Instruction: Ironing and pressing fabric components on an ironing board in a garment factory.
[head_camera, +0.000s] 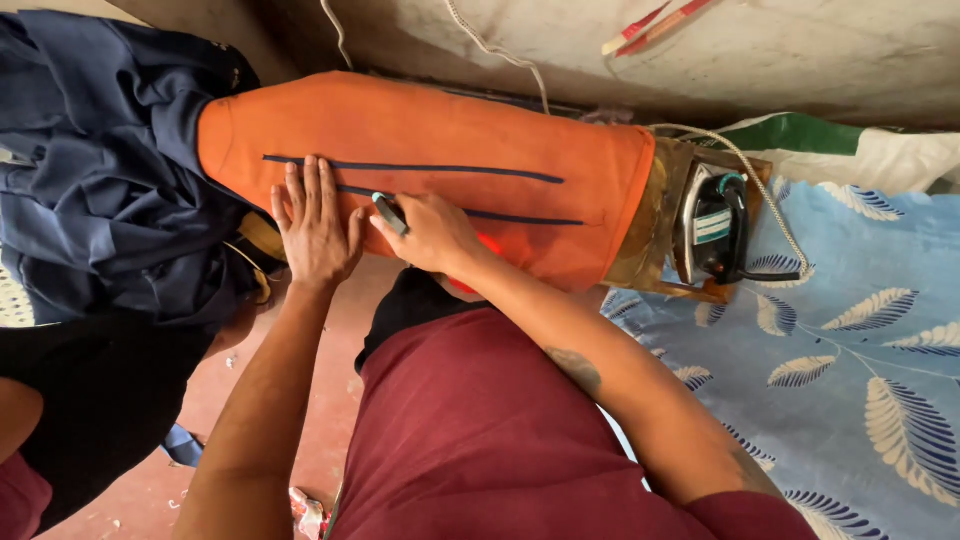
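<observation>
bare concrete wall (780, 60) runs along the top of the view, with a red-brown floor (320, 400) below. an orange padded board (440, 150) lies crosswise in the middle, and two dark blue strips (420, 168) lie along its top, roughly parallel. left hand (315, 225) lies flat, palm down, fingers straight and together, pressing the near strip end onto the board; its grip is open. right hand (432, 232) sits just beside it, with fingers closed around a small grey-blue marker (390, 213), tip touching the board by the lower strip. dark blue cloth (100, 170) is heaped over the board's left end. an electric iron (715, 225) stands on a brown plate at the right end, its cord (760, 175) looping up to the wall. a blue leaf-print sheet (850, 360) covers the area at right.
</observation>
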